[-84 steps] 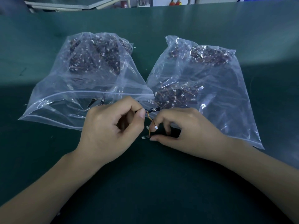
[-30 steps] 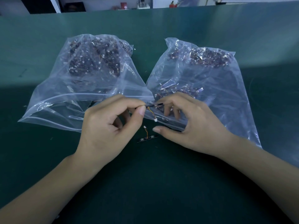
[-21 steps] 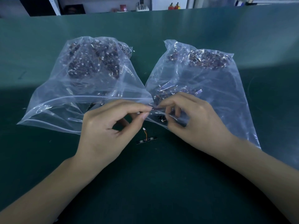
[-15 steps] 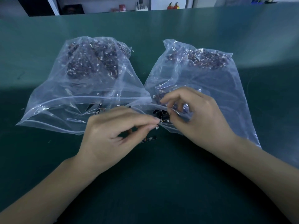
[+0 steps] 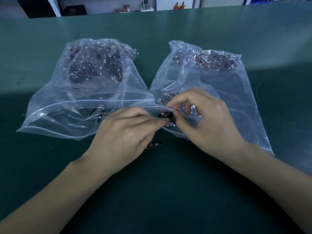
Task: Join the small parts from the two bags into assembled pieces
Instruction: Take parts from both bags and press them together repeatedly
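Pinching one small wired part (image 5: 169,123) between them, left hand (image 5: 125,137) and right hand (image 5: 207,122) fingers clamped, two bags (image 5: 81,98) (image 5: 219,85), one strip (image 5: 154,144) on counter (image 5: 160,191).

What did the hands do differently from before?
The right hand let go of the small strip with the orange wire, left it on the green table, and moved up to the mouth of the right bag. The left hand slid right with its own part; both hands now pinch small parts together there. Both bags stayed put.
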Motion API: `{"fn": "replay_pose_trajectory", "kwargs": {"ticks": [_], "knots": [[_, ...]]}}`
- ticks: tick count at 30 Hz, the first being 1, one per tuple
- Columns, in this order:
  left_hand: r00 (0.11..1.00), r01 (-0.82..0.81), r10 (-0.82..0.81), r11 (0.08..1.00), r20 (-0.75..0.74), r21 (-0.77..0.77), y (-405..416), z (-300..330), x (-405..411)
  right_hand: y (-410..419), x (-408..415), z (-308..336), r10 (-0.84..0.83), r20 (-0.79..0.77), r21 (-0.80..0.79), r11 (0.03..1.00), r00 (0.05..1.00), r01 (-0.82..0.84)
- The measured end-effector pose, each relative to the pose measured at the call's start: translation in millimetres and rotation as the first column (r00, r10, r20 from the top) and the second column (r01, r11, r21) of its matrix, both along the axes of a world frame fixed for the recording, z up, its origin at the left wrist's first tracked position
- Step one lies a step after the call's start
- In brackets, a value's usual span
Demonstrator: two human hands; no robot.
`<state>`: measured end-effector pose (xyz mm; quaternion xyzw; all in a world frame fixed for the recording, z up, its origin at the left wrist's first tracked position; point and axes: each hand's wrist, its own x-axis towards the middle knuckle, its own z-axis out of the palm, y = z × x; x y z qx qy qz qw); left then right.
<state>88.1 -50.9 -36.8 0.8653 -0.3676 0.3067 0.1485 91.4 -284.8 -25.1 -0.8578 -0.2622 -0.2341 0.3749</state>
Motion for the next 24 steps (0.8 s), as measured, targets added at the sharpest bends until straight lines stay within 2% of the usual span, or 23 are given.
{"fn": "replay_pose_trajectory", "kwargs": {"ticks": [4, 6, 8, 11, 17, 24], "knots": [[0.997, -0.081, 0.078, 0.979, 0.023, 0.189, -8, 4, 0, 2, -1, 0, -0.003, -0.036, -0.01, 1.0, 0.999, 0.002], [0.996, -0.076, 0.082, 0.982, -0.03, 0.174, -9, 8, -5, 2, -1, 0, 0.0, -0.049, -0.015, 1.0, 0.999, -0.001], [0.999, -0.042, 0.046, 0.992, -0.027, 0.115, -7, 12, -9, 2, -2, 0, -0.003, -0.049, -0.02, 1.0, 0.999, 0.002], [0.997, -0.079, 0.08, 0.995, -0.013, 0.055, 2, 19, -11, 1, -1, -1, -0.009, -0.079, -0.056, 0.998, 0.997, 0.005], [0.96, 0.006, 0.083, 0.949, -0.269, 0.315, 24, 25, -11, 3, -1, -4, -0.019, -0.099, -0.12, 0.993, 0.995, 0.007], [0.975, 0.064, 0.002, 0.955, -0.221, 0.291, 26, 25, -10, 3, -1, -4, -0.022, -0.103, -0.122, 0.992, 0.994, 0.01]]}}
